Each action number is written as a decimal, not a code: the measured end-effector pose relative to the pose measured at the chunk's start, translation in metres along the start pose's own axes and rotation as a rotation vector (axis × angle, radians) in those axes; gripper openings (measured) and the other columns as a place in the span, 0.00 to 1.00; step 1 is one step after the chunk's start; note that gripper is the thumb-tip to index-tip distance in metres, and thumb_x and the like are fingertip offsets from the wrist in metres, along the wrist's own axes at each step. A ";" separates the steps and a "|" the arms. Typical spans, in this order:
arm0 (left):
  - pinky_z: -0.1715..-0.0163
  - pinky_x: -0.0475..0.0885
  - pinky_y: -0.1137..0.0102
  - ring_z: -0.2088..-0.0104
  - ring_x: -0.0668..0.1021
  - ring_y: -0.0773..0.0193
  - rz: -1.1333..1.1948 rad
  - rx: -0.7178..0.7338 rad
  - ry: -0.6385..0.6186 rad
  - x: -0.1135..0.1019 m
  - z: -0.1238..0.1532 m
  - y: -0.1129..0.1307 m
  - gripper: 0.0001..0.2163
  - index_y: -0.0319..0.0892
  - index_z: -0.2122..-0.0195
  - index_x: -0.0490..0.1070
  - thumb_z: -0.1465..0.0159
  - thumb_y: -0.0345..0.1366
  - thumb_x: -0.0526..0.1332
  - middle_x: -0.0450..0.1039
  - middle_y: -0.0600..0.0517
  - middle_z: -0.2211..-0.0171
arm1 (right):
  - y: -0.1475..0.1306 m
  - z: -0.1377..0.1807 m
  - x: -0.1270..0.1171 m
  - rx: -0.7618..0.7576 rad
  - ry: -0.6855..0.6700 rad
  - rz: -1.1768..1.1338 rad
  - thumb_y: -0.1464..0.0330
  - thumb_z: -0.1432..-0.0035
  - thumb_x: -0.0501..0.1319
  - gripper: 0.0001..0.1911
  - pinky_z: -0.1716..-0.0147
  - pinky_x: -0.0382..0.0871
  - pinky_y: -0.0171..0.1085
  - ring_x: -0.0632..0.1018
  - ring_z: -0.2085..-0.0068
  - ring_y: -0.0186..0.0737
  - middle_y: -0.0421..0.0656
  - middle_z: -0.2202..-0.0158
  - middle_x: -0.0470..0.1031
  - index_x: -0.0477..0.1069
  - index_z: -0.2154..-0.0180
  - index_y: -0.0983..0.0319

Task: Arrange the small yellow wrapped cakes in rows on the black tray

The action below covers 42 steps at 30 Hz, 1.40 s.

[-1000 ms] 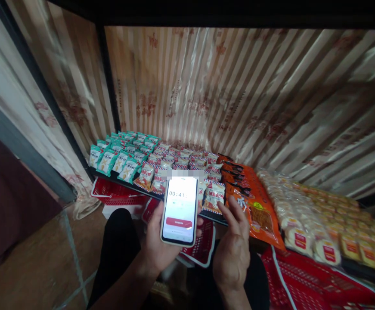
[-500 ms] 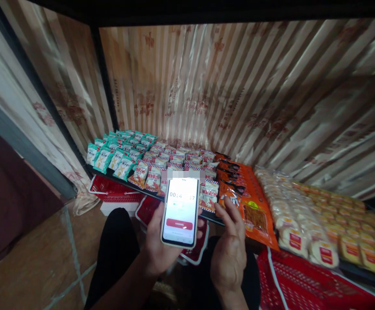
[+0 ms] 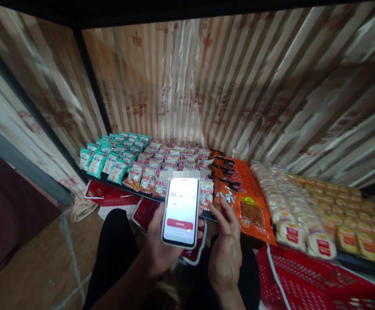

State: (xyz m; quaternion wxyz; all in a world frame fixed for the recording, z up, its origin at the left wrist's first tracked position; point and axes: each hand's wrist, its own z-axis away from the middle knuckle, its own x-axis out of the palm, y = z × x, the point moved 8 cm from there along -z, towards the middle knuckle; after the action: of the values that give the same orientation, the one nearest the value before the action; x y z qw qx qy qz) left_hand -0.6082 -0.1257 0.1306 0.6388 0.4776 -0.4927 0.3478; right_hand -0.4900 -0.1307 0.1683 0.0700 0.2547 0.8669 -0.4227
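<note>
A smartphone (image 3: 180, 215) with a lit white screen is upright in my left hand (image 3: 158, 243), whose fingers wrap round its edges. Timer digits and a red button show on the screen. My right hand (image 3: 226, 249) is beside the phone, to its right, apart from it, with fingers stretched out and nothing in them. Beyond the phone, small white and red snack packets (image 3: 148, 178) stand in rows on the shelf. Orange snack bags (image 3: 252, 206) lie just past my right hand.
Green snack packets (image 3: 105, 161) fill the shelf's left end. Round packaged cakes (image 3: 287, 228) and yellow ones (image 3: 348, 234) are on the right. Red baskets (image 3: 306, 275) stand below the shelf. A striped curtain (image 3: 174, 86) hangs behind, beside a dark post (image 3: 92, 82).
The view has shifted slightly, so the shelf goods appear a little further left. My left hand still holds the phone; my right hand has moved slightly toward it.
</note>
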 end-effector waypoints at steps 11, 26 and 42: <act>0.60 0.70 0.64 0.61 0.79 0.57 0.000 -0.046 -0.035 0.001 -0.007 0.005 0.26 0.37 0.49 0.71 0.34 0.51 0.45 0.76 0.43 0.55 | 0.007 -0.001 0.011 0.074 0.004 -0.042 0.52 0.36 0.38 0.29 0.43 0.56 0.51 0.62 0.39 0.48 0.44 0.38 0.58 0.70 0.49 0.57; 0.61 0.71 0.61 0.62 0.79 0.54 -0.027 -0.042 0.027 -0.012 -0.014 0.028 0.27 0.37 0.46 0.68 0.34 0.52 0.45 0.77 0.42 0.56 | -0.005 -0.014 0.031 0.026 0.019 -0.052 0.52 0.35 0.38 0.29 0.42 0.54 0.52 0.62 0.39 0.48 0.44 0.39 0.59 0.70 0.50 0.56; 0.60 0.70 0.62 0.62 0.79 0.54 -0.036 -0.089 0.004 -0.018 -0.015 0.034 0.28 0.37 0.43 0.65 0.35 0.52 0.48 0.77 0.42 0.56 | -0.008 -0.005 0.036 0.070 0.069 -0.012 0.51 0.36 0.38 0.31 0.42 0.55 0.54 0.62 0.39 0.50 0.45 0.39 0.59 0.71 0.51 0.57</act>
State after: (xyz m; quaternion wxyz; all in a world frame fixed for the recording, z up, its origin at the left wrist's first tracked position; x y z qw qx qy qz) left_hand -0.6398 -0.1008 0.1218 0.6665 0.4570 -0.4977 0.3151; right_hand -0.5246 -0.1170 0.1654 0.0287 0.2661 0.8551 -0.4441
